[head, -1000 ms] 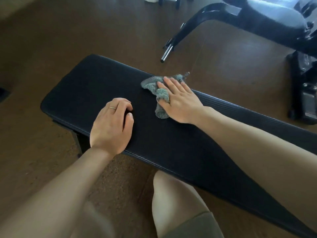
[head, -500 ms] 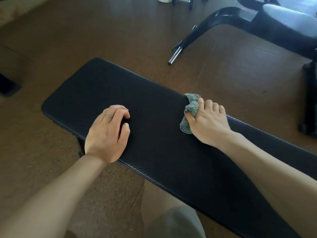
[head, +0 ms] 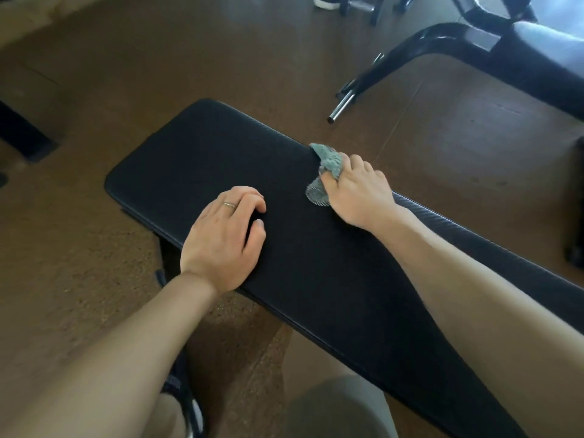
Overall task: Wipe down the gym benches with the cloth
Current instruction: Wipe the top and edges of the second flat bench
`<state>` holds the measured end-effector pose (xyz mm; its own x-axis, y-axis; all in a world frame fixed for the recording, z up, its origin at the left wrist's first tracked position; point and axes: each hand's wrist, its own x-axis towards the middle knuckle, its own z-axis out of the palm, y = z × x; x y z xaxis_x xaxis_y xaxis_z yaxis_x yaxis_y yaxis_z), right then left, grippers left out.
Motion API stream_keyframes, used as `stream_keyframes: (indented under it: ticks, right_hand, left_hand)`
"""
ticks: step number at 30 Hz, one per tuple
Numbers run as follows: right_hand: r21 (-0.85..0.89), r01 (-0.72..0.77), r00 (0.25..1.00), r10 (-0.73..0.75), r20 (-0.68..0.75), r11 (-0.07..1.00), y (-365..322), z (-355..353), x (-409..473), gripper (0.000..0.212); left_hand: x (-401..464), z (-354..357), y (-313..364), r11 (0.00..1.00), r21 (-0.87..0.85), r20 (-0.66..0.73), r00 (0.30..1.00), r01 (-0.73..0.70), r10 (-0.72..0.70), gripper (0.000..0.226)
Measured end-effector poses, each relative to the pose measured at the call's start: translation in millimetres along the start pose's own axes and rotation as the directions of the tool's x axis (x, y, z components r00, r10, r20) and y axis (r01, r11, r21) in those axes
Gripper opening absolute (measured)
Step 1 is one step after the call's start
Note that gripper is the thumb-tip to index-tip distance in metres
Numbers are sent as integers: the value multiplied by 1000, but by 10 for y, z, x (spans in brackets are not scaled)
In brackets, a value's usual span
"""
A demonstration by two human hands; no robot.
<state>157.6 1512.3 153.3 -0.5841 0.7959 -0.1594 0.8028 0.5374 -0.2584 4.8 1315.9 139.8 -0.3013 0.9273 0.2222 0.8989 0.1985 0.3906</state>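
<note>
A long black padded gym bench (head: 196, 159) runs from the middle left to the lower right. My right hand (head: 357, 194) grips a crumpled grey-green cloth (head: 328, 162) at the bench's far edge, fingers curled over that edge and the cloth bunched under the thumb and forefinger. My left hand (head: 224, 238) rests on the near side of the pad with its fingers bent and a ring on one finger; it holds nothing.
A second bench (head: 537, 49) with a black curved leg (head: 395, 61) and a chrome foot bar (head: 341, 107) stands at the back right. Brown flooring (head: 94, 90) surrounds the bench. A dark object (head: 19, 134) sits at the far left. My knee (head: 335, 406) and shoe (head: 183, 393) show below.
My right hand has dragged the cloth from the middle of the pad to its far edge and curled over it. The left hand has stayed put.
</note>
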Motion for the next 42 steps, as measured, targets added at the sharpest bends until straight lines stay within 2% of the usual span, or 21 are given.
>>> stream_keyframes:
  ticks: [4, 8, 14, 16, 20, 22, 24, 28, 32, 35, 38, 42]
  right_hand:
    - [-45, -104, 995, 104, 2, 994, 364, -50, -420, 58]
    - [-102, -198, 979, 201, 27, 975, 95, -9, -201, 62]
    - [-220, -34, 999, 34, -3, 975, -540, 210, 169, 78]
    - [-229, 37, 999, -35, 15, 973, -494, 204, -8, 89]
    - [-216, 290, 957, -279, 80, 932, -441, 342, -894, 77]
    - [-249, 381, 925, -369, 93, 891, -475, 445, -1214, 73]
    - [-252, 428, 904, -415, 106, 868, -477, 446, -1215, 73]
    - [-232, 442, 897, -424, 126, 866, -521, 354, -704, 73]
    - [-189, 328, 945, -317, 84, 926, -786, 278, 52, 67]
    - [-190, 243, 967, -220, 131, 951, -961, 254, 395, 67]
    - [-187, 240, 967, -219, 127, 953, -1070, 256, 210, 68]
    - [-187, 434, 901, -419, 115, 881, -1240, 436, -719, 73]
  left_hand:
    - [-4, 13, -20, 1000, -15, -34, 999, -4, 3, 23]
    - [-10, 40, -39, 999, -31, -79, 996, -31, 28, 23]
    - [9, -26, -86, 992, -104, -68, 995, -78, 71, 22]
    - [13, -96, -178, 997, -49, -142, 989, -54, 47, 21]
    - [132, -315, -598, 974, 62, -309, 932, 219, -190, 25]
    - [206, -366, -794, 943, 78, -308, 907, 325, -287, 30]
    - [253, -339, -926, 927, 82, -274, 902, 366, -333, 35]
    - [292, -219, -990, 918, 24, -292, 881, 395, -371, 34]
    - [289, -203, -1001, 923, -1, -328, 872, 385, -364, 33]
    - [279, -200, -991, 924, -25, -339, 867, 381, -366, 33]
    - [270, -203, -1004, 924, -30, -348, 863, 380, -366, 31]
    - [273, -192, -1018, 929, -51, -373, 856, 366, -358, 29]
